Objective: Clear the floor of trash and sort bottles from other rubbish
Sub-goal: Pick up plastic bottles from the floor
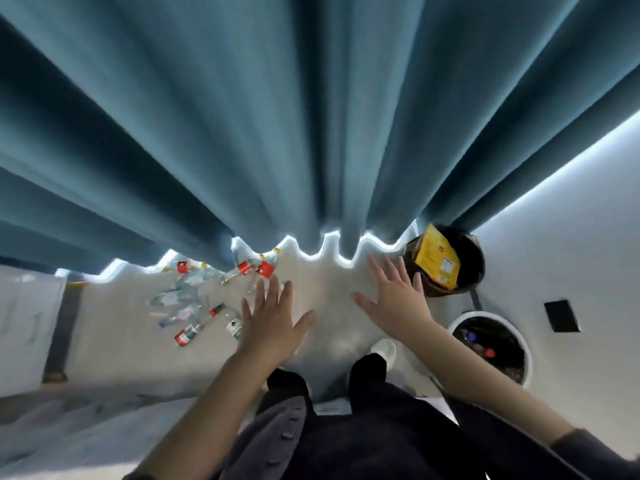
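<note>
Bottles (194,299), clear plastic with red or green labels, lie scattered on the pale floor (329,292) at about ten o'clock from the person's feet. A few more red-labelled bottles (256,266) lie at eleven o'clock, right against the hem of the blue curtain (311,133). The curtain closes off the whole far edge from nine to one o'clock, and light shows under its wavy bottom.

Open floor runs between the scatter and the bins, straight ahead at twelve o'clock. The left hand (270,327) hangs over it with fingers spread and straight, holding nothing, its fingertips just beside the nearest bottles. The right hand (398,296) is likewise flat and spread, with nothing in it, its fingers near the rim of a dark bin (474,261) at one o'clock. A yellow packet (438,258) stands tilted inside that bin.

A white-rimmed bin (526,351) sits at three o'clock, beside the right forearm, with capped bottles in it. A white shoe (384,351) stands between the hands and this bin. A plain white wall (571,237) bounds the right side and bears a small black rectangle (561,316). At nine o'clock a white panel (27,323) and a dark upright strip (62,327) close the left edge.
</note>
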Demonstrator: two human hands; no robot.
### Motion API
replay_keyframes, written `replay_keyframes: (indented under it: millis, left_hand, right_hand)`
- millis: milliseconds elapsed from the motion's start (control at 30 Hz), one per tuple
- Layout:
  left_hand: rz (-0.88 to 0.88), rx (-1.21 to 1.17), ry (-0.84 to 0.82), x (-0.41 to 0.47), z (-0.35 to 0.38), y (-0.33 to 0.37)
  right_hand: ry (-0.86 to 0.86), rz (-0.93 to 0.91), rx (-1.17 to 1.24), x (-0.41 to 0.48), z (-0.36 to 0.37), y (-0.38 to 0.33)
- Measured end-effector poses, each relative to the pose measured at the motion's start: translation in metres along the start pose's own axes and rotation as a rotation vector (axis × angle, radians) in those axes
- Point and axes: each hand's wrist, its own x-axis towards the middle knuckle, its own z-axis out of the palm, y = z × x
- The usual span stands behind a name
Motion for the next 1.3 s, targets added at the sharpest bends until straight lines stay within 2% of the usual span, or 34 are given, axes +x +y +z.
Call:
replay_keyframes:
  millis: [233, 500, 767, 900, 1100, 1300]
  left_hand:
    - [-0.214, -0.146, 0.077, -0.033, -0.019, -0.153]
    - [-0.466, -0.362, 0.203, -0.044, -0.041, -0.277]
    - [-0.792, -0.531, 0.339, -0.062, -0.047, -0.394]
    - [-0.901, -0.596, 0.386, -0.073, -0.046, -0.456]
    - [-0.931, -0.671, 0.383, -0.075, -0.041, -0.585]
    - [-0.836, -0.534, 0.291, -0.105, -0.050, -0.734]
  right_hand:
    - [-0.036, -0.114, -0.025, 0.019, 0.027, -0.156]
    - [-0.143, -0.337, -0.113, 0.061, 0.044, -0.294]
    - [-0.241, -0.676, -0.277, 0.125, 0.063, -0.462]
    - [-0.279, -0.788, -0.333, 0.135, 0.082, -0.548]
    - [-0.283, -0.790, -0.376, 0.143, 0.138, -0.673]
    - [-0.289, -0.672, -0.280, 0.123, 0.194, -0.793]
